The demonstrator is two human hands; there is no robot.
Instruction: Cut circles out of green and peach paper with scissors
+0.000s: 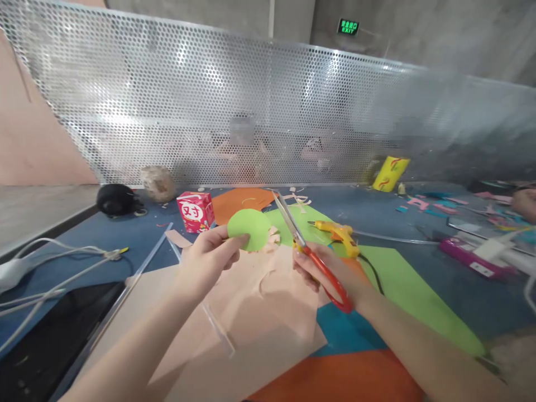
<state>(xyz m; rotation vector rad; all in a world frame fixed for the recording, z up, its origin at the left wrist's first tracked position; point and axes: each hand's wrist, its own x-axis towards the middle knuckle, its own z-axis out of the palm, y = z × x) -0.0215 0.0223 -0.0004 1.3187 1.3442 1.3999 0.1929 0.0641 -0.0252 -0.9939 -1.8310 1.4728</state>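
Note:
My left hand (pixel 209 257) pinches a round green paper disc (pixel 249 229) with a peach fringed strip along its right edge, held up above the table. My right hand (pixel 324 273) grips red-handled scissors (pixel 310 254); their blades are slightly apart and point up and away, just right of the disc and not touching it. Below both hands lies a large peach paper sheet (pixel 251 312) with cut notches.
Green (pixel 402 285), orange (pixel 240 202) and blue (pixel 343 332) paper sheets cover the blue table. A yellow glue gun (pixel 337 233) lies behind the scissors. A red carton (pixel 195 211), a black object (pixel 115 200), cables at left, a perforated metal screen behind, another person's hand at far right (pixel 525 202).

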